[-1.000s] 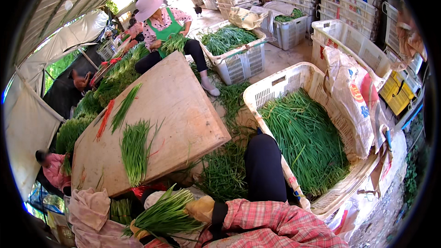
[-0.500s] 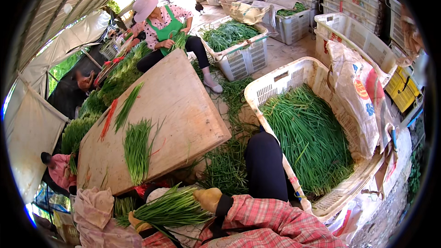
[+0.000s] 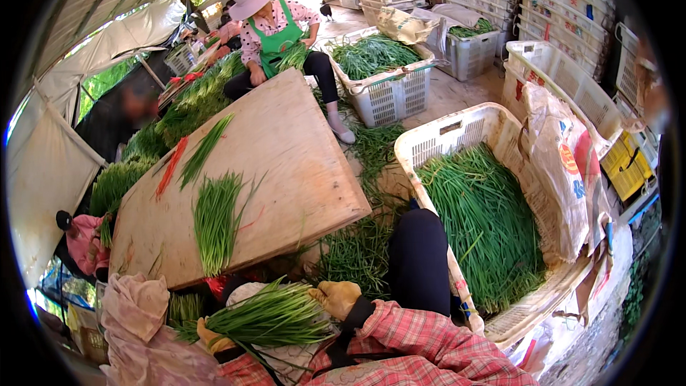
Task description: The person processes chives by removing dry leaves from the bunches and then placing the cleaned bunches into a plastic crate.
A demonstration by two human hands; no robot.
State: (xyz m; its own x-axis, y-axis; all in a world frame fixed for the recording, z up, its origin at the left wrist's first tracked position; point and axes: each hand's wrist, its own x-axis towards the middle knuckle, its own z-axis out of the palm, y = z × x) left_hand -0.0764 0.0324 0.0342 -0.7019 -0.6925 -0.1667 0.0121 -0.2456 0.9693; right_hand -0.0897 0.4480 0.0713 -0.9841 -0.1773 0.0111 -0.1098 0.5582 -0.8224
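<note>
A loose bunch of garlic chives [image 3: 268,316] lies across my lap, its long green leaves fanning to the right. My left hand [image 3: 213,337], in a tan work glove, is closed around the bunch's left part; sleeve and leaves partly hide its fingers. At the bunch's right end is my right hand [image 3: 337,299], also gloved, its fingers curled beside the leaves. What those fingers hold, if anything, does not show. Just ahead, a tied-looking bundle of chives [image 3: 216,223] rests on the slanted wooden board [image 3: 286,164], with a thinner bundle [image 3: 207,149] and red ties [image 3: 171,166] beyond.
A white crate [image 3: 457,277] full of chives stands at my right knee, with a woven sack [image 3: 554,171] over its far side. Loose chives [image 3: 354,261] litter the floor. A person in a green apron [image 3: 279,39] sits past the board. Stacked crates [image 3: 564,14] stand behind.
My right hand has drawn slightly up and to the right along the bunch's end. My left hand stays on the bunch. The view has shifted; the aproned person's hand has dropped toward the board.
</note>
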